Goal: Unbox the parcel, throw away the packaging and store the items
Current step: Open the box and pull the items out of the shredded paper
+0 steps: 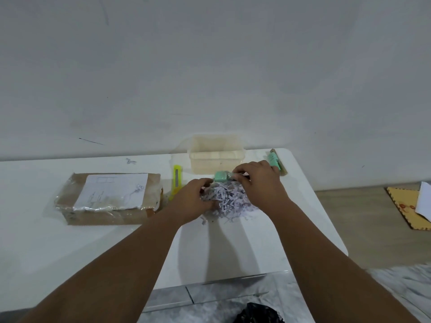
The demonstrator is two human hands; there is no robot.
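Note:
A pile of shredded paper (229, 202) lies on the white table (268, 241). My left hand (193, 201) presses into the pile's left side, fingers curled in the shreds. Over the pile's far edge my right hand (258, 180) pinches a small mint-green item (221, 176). A second mint-green item (273, 159) rests on a brown strip at the table's far right. The brown cardboard parcel box (109, 199), wrapped in clear plastic with a white label, sits to the left. A clear plastic container (216, 155) stands behind the pile.
A yellow utility knife (176, 181) lies between the box and the pile. A black bag (258, 314) shows at the bottom edge below the table. On the floor at right lie a yellow board (405, 206) and white paper. The wall is close behind.

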